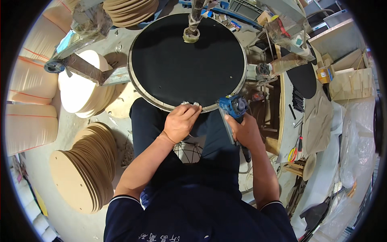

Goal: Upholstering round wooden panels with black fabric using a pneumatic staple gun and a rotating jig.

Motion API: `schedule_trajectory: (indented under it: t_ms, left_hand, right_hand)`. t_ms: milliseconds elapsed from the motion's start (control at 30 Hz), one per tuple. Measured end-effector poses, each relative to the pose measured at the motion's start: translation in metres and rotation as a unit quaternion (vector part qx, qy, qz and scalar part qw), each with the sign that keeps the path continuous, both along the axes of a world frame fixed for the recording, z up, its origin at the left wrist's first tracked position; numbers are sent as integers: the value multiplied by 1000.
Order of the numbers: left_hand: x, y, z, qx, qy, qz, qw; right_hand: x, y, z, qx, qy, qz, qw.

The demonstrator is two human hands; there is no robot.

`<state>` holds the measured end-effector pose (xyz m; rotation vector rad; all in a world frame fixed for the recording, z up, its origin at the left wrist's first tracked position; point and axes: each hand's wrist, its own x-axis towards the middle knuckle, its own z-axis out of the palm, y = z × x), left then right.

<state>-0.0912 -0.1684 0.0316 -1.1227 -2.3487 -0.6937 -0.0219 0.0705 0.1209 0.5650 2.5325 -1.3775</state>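
Note:
A large round board (187, 60) with a black covering and a pale rim lies in front of me. At its near edge, my left hand (181, 122) grips the rim, fingertips on top and bits of white wrap on some fingers. My right hand (246, 131) is closed around a blue pneumatic staple gun (232, 105), whose nose is beside the rim, right of my left hand. Whether the nose touches the board I cannot tell. A wrapped post (195, 20) with a padded end stands over the far part of the black surface.
Wrapped metal arms reach the board from the left (86, 69) and right (288, 63). Stacks of round boards (76, 177) stand on the floor at left. A side bench at right holds grey cloth (320, 125) and yellow-handled scissors (292, 154).

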Motion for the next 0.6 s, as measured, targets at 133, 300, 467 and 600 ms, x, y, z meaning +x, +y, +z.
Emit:
schedule_trajectory:
  t_ms: [133,300,467,600]
  left_hand:
    - [3,8,0,-3,4,6,1000]
    - [6,16,-2,-4,-8,9,1000]
    - [8,23,-3,-17,-23,0,1000]
    - [6,28,-4,-4,-11,-2,1000]
  right_hand:
    - [1,-12,9,-103,-60,-43,992]
    - [1,-23,13,-60,-43,-21,997]
    - [4,-9,2,-53,26,-11,998]
    - [19,23,20,-126,-53,-143,980]
